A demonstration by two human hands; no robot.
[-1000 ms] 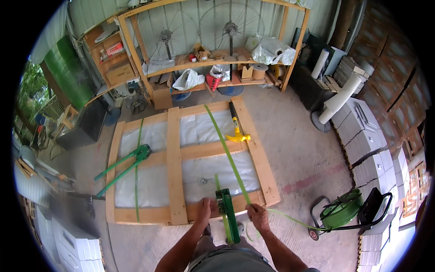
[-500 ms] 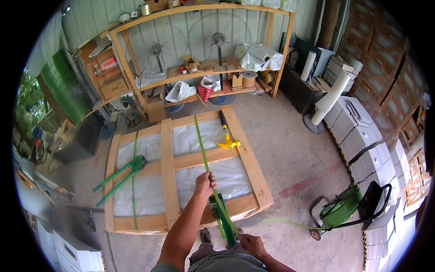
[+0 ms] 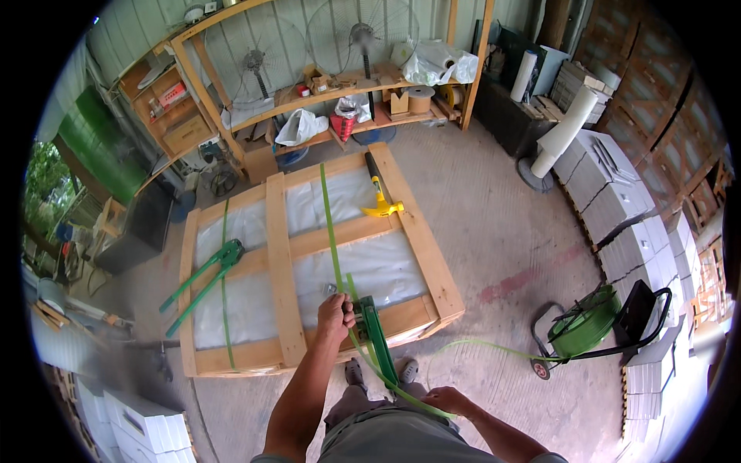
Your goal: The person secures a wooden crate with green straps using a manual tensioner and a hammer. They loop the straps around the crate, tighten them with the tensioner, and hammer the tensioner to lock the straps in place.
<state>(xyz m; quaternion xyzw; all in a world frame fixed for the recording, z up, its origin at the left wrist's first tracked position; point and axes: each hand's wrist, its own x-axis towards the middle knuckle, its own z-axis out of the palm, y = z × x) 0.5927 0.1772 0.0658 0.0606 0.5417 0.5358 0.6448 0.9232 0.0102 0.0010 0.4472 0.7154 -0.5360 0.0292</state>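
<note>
My left hand (image 3: 335, 317) is closed on a green strap (image 3: 328, 208) at the near edge of a wooden crate (image 3: 279, 293). Right beside it sits a green strapping tensioner (image 3: 373, 332), its long handle pointing toward me. A small silver metal piece (image 3: 331, 288) shows just beyond my left fingers; whether they touch it I cannot tell. In front of my waist, my right hand (image 3: 449, 402) has its fingers curled at the strap's loose length. A yellow claw hammer (image 3: 381, 202) and a green long-handled strapping tool (image 3: 208, 282) lie on the crate.
On the right stands a wheeled strap dispenser (image 3: 583, 328), with strap trailing over the floor toward me. Stacked grey-white blocks (image 3: 610, 185) line the right side. A wooden shelf (image 3: 340, 89) with fans and boxes is at the back. A second strap (image 3: 225, 309) crosses the crate's left part.
My left hand has come down the strap to beside the tensioner's head. My right hand has shifted right, away from the handle's end. The silver piece now shows beyond my left hand.
</note>
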